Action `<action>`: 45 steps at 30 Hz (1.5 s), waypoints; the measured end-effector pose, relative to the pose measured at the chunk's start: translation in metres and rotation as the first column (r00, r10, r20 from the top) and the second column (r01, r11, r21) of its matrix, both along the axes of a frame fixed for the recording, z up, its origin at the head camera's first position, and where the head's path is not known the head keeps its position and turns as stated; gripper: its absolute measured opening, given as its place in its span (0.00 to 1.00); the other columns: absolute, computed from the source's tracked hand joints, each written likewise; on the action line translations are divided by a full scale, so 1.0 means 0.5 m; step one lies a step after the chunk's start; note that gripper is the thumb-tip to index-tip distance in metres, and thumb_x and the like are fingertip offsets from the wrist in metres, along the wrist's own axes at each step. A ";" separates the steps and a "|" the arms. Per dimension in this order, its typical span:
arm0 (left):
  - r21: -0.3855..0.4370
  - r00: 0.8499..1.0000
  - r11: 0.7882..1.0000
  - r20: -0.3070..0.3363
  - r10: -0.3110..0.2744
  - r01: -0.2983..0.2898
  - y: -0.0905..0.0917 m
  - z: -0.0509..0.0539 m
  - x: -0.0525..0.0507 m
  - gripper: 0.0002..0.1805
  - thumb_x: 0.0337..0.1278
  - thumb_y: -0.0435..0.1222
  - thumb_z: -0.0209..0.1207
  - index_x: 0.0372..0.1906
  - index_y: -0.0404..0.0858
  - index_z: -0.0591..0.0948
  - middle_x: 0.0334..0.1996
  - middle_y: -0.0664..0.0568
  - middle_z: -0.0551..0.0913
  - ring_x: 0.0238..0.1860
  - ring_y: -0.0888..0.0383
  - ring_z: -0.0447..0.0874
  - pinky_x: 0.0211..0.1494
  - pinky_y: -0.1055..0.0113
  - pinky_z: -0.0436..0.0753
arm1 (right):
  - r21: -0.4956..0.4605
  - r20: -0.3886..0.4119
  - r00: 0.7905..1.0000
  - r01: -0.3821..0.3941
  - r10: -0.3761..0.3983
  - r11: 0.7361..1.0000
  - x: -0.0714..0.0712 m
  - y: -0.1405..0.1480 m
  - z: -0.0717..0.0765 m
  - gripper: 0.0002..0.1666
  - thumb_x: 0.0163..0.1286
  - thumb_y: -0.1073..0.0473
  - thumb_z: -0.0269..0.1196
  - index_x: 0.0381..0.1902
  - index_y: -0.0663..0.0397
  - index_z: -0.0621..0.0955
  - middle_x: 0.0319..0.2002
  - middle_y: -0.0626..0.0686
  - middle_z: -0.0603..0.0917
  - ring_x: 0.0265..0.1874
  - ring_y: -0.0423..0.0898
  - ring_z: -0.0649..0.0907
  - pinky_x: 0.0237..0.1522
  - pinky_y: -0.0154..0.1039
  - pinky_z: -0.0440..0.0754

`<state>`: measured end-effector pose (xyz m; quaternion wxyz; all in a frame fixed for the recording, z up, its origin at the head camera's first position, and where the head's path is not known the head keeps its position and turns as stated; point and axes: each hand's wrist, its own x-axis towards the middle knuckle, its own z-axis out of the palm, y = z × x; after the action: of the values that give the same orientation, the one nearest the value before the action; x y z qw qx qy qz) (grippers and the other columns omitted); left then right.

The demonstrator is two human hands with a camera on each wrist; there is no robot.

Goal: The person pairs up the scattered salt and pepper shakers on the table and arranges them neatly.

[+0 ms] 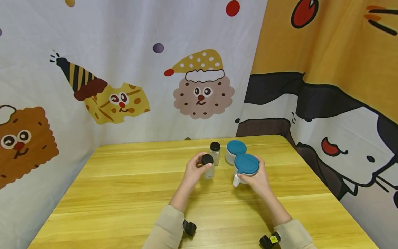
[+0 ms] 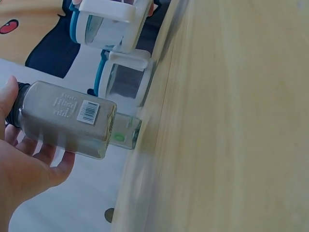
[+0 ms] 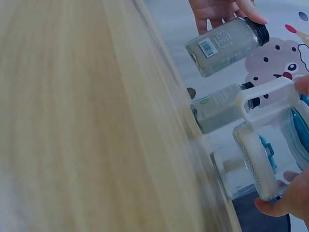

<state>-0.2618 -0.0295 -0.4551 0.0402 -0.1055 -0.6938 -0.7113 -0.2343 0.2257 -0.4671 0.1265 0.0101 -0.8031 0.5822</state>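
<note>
The left hand [image 1: 193, 170] grips a clear square bottle [image 1: 209, 172] by its black-capped upper part; in the left wrist view this bottle [image 2: 67, 118] shows a barcode label and its base is off the table. Behind it stands a second black-capped bottle [image 1: 215, 157]. The right hand [image 1: 259, 178] holds a clear jar with a blue lid [image 1: 246, 163] and a white handle [image 1: 236, 180], fingers around its far side and thumb near the handle. In the right wrist view the held jar's white base [image 3: 256, 162] is tilted above the table. Another blue-lidded jar [image 1: 230, 157] stands just behind it.
The wooden table [image 1: 124, 200] reaches to a white printed curtain [image 1: 136, 34] at the back, with an orange and white curtain [image 1: 335, 52] along the right side. Both standing containers are near the table's far edge. Black straps with small devices are on both wrists.
</note>
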 end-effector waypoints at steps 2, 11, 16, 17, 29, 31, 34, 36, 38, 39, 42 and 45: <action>-0.002 1.000 1.000 -0.001 -0.011 0.011 -0.005 0.002 0.002 0.25 0.53 0.33 0.68 0.58 0.35 0.77 0.45 0.49 0.81 0.48 0.53 0.76 0.56 0.55 0.74 | 0.000 0.000 1.000 -0.011 0.011 1.000 0.001 -0.002 0.003 0.61 0.46 0.63 0.77 0.71 0.56 0.52 0.65 0.65 0.63 0.63 0.62 0.65 0.63 0.59 0.59; -0.019 0.999 0.998 0.011 -0.052 0.052 -0.026 0.054 0.044 0.24 0.55 0.30 0.66 0.57 0.32 0.76 0.45 0.47 0.80 0.47 0.53 0.76 0.55 0.56 0.74 | 0.040 0.025 0.999 -0.043 0.042 0.998 0.000 -0.006 0.011 0.63 0.47 0.62 0.77 0.72 0.56 0.51 0.67 0.66 0.60 0.64 0.63 0.64 0.61 0.63 0.59; -0.018 0.998 0.997 -0.001 -0.070 0.070 -0.033 0.038 0.036 0.24 0.55 0.31 0.66 0.58 0.34 0.76 0.45 0.48 0.80 0.47 0.53 0.76 0.54 0.56 0.75 | 0.041 0.026 0.997 -0.075 0.074 0.996 0.002 -0.009 0.018 0.63 0.47 0.61 0.77 0.72 0.55 0.51 0.67 0.66 0.60 0.63 0.64 0.64 0.61 0.64 0.60; -0.020 0.997 0.997 0.000 -0.071 0.071 -0.034 0.031 0.032 0.24 0.56 0.31 0.66 0.59 0.34 0.76 0.45 0.48 0.80 0.47 0.53 0.76 0.54 0.56 0.74 | 0.040 0.025 0.996 -0.082 0.081 0.996 0.003 -0.010 0.020 0.63 0.47 0.61 0.77 0.72 0.54 0.51 0.67 0.66 0.60 0.63 0.64 0.64 0.61 0.64 0.60; -0.053 0.997 0.996 0.007 -0.071 0.071 -0.057 0.018 0.028 0.25 0.57 0.32 0.65 0.61 0.38 0.75 0.47 0.47 0.79 0.49 0.54 0.75 0.56 0.55 0.73 | 0.041 0.001 0.991 -0.137 0.137 0.990 0.002 -0.022 0.028 0.61 0.46 0.63 0.77 0.71 0.55 0.53 0.65 0.67 0.63 0.62 0.66 0.66 0.59 0.65 0.61; -0.050 0.997 0.996 0.009 -0.072 0.072 -0.063 0.025 0.032 0.25 0.57 0.30 0.65 0.60 0.36 0.75 0.47 0.46 0.79 0.48 0.53 0.76 0.56 0.55 0.73 | 0.043 -0.005 0.989 -0.147 0.148 0.988 0.002 -0.023 0.028 0.61 0.46 0.62 0.77 0.71 0.56 0.53 0.65 0.68 0.62 0.62 0.66 0.65 0.59 0.66 0.61; -0.054 0.997 0.996 0.001 -0.073 0.073 -0.070 0.048 0.047 0.24 0.57 0.29 0.64 0.59 0.33 0.75 0.46 0.45 0.80 0.48 0.53 0.76 0.55 0.55 0.74 | 0.038 -0.006 0.986 -0.165 0.166 0.985 0.001 -0.026 0.030 0.61 0.47 0.63 0.77 0.71 0.57 0.52 0.65 0.69 0.62 0.62 0.67 0.65 0.59 0.66 0.61; -0.062 0.997 0.995 -0.003 -0.073 0.072 -0.074 0.065 0.058 0.24 0.57 0.28 0.64 0.59 0.32 0.75 0.46 0.45 0.80 0.47 0.53 0.76 0.54 0.55 0.74 | 0.037 0.001 0.985 -0.171 0.171 0.985 0.001 -0.029 0.032 0.61 0.47 0.62 0.77 0.71 0.56 0.53 0.66 0.69 0.61 0.63 0.67 0.65 0.60 0.66 0.61; -0.072 0.998 0.995 -0.013 -0.068 0.067 -0.077 0.079 0.068 0.23 0.58 0.28 0.63 0.59 0.31 0.75 0.45 0.45 0.80 0.47 0.53 0.76 0.54 0.56 0.74 | 0.031 0.013 0.984 -0.179 0.178 0.983 0.002 -0.032 0.035 0.61 0.47 0.63 0.77 0.72 0.54 0.53 0.66 0.68 0.60 0.63 0.66 0.64 0.60 0.65 0.61; -0.075 0.998 0.995 -0.015 -0.068 0.066 -0.078 0.081 0.069 0.23 0.58 0.28 0.63 0.59 0.31 0.75 0.46 0.44 0.80 0.47 0.53 0.76 0.54 0.56 0.74 | 0.032 0.018 0.983 -0.182 0.182 0.983 0.002 -0.034 0.036 0.61 0.48 0.63 0.77 0.72 0.53 0.52 0.67 0.68 0.60 0.63 0.66 0.64 0.60 0.65 0.61; -0.078 0.998 0.995 -0.017 -0.063 0.062 -0.084 0.084 0.073 0.23 0.57 0.28 0.63 0.59 0.31 0.75 0.46 0.44 0.80 0.48 0.52 0.76 0.53 0.57 0.74 | 0.026 0.028 0.980 -0.197 0.196 0.980 0.000 -0.038 0.039 0.61 0.48 0.64 0.76 0.72 0.53 0.52 0.67 0.69 0.59 0.64 0.67 0.64 0.60 0.65 0.61; -0.081 0.998 0.995 -0.012 -0.065 0.064 -0.091 0.083 0.074 0.24 0.57 0.28 0.63 0.59 0.31 0.75 0.47 0.43 0.80 0.48 0.52 0.77 0.53 0.58 0.75 | 0.022 0.031 0.977 -0.213 0.212 0.977 -0.003 -0.041 0.038 0.61 0.48 0.66 0.76 0.73 0.54 0.51 0.68 0.70 0.58 0.64 0.68 0.63 0.60 0.65 0.61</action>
<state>-0.2248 -0.0750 -0.4134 0.0181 -0.1347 -0.7180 -0.6827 -0.2358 0.2050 -0.4481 0.0518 0.0891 -0.8063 0.5825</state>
